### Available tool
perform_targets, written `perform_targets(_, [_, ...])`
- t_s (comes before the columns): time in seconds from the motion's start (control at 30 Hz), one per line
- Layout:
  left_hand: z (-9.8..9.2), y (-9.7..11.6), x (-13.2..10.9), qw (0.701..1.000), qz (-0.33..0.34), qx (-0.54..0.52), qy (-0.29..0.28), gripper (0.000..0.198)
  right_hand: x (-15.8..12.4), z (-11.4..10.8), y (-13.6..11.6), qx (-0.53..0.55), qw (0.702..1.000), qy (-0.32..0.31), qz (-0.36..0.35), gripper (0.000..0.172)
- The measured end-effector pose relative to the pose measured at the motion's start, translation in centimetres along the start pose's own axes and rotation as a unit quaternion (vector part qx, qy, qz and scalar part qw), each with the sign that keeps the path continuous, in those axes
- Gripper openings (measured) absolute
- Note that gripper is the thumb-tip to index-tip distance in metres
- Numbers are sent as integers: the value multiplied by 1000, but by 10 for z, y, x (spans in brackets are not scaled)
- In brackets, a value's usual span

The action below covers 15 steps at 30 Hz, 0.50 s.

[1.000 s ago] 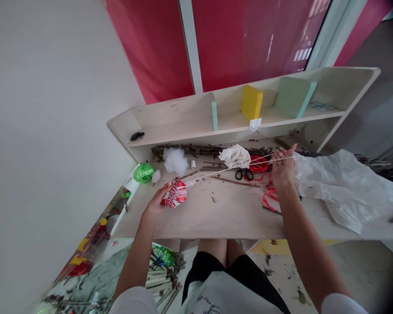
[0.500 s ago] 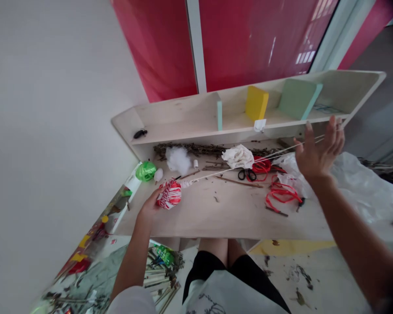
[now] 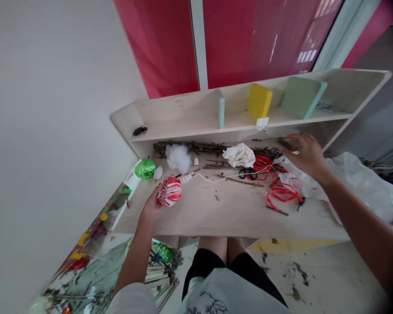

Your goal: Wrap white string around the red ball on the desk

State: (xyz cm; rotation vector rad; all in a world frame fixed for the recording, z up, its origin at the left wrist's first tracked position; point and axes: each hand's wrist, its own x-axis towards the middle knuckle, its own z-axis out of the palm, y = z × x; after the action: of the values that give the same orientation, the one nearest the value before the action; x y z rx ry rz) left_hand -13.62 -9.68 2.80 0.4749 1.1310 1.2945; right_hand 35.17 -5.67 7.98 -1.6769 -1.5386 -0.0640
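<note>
My left hand curls around a ball wrapped in red and white strips, resting it on the pale wooden table. A white string runs from the ball across the table towards a pair of black-handled scissors and a tangle of red ribbon. My right hand hovers at the back right, fingers spread, nearest a dark stick and touching no string. Crumpled white cloth, cotton wadding and a green ribbon roll lie farther back.
Dried twigs lie along the back of the table beneath a wooden shelf holding a yellow block and a green block. White plastic sheeting spreads to the right. A bundle of sticks lies on the floor.
My right hand has dropped from its raised position and let go of the white string, which now lies slack on the table. The left hand and ball have barely moved.
</note>
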Motion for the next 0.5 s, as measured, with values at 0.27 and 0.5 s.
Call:
perform_targets(0.27, [48,4,-27,992,-77,-32,-96,37,-81,65,-129,379,852,-359,34,29])
perform_targets(0.5, [64,-18,-32,986,-123,-38,-103,28,-91,127,-159,490,762,-418,73,26])
